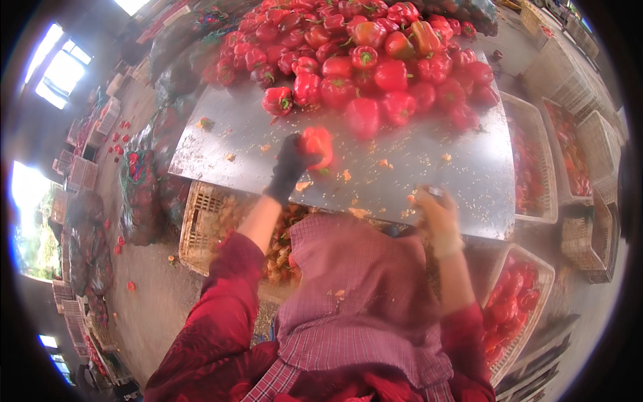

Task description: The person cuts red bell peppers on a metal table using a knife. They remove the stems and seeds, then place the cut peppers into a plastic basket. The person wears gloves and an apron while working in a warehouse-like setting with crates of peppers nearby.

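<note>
My left hand (pixel 293 163), in a dark glove, is closed around a red bell pepper (pixel 316 146) above the metal table (pixel 241 145). My right hand (pixel 438 213), in a pale glove, is at the table's near edge. Its fingers are curled, and a small metallic piece (pixel 433 191) shows at them; what tool it belongs to cannot be told. Beyond both hands lies a large heap of red bell peppers (pixel 346 65), some with green stems. Pale seeds and small orange pepper scraps (pixel 385 164) are scattered over the tabletop.
A plastic crate (pixel 201 226) of pepper scraps stands under the table's near left edge. Crates of red peppers (pixel 520 301) stand at the right. Net sacks of peppers (pixel 140 201) line the left, with loose peppers on the floor. Stacked crates (pixel 565 65) are at the far right.
</note>
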`<action>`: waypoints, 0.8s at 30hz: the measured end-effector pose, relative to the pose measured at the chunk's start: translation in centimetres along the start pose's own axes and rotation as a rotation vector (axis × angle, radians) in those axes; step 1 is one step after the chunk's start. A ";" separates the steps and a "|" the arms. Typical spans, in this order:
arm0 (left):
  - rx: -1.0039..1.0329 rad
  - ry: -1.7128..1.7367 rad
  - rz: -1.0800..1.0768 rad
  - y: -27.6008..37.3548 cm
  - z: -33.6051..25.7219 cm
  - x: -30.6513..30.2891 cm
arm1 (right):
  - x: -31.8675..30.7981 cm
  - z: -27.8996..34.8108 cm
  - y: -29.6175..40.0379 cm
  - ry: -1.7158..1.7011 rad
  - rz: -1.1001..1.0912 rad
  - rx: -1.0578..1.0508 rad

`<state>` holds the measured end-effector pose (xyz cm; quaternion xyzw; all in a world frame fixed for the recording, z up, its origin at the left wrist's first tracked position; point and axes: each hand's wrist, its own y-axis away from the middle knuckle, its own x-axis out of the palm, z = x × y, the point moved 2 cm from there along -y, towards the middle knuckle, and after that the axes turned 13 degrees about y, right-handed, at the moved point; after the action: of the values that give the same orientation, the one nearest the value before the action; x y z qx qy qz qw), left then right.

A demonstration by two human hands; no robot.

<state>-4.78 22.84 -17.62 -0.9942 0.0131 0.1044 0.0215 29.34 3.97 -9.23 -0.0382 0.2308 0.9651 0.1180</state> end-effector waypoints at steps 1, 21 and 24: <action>0.035 0.006 -0.037 2.1 -3.0 2.3 | 2.0 -1.8 -2.3 0.112 0.026 -0.258; 0.050 0.214 0.179 8.7 -6.1 3.9 | 11.4 2.6 -1.7 0.905 -0.008 -0.431; 0.075 0.034 0.063 9.0 -10.0 3.3 | 11.7 3.5 -1.2 0.990 -0.122 -0.558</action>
<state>0.28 13.36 -8.87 -0.9934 0.0488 0.0876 0.0553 18.23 9.08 -8.14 -0.5288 -0.0074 0.8479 0.0369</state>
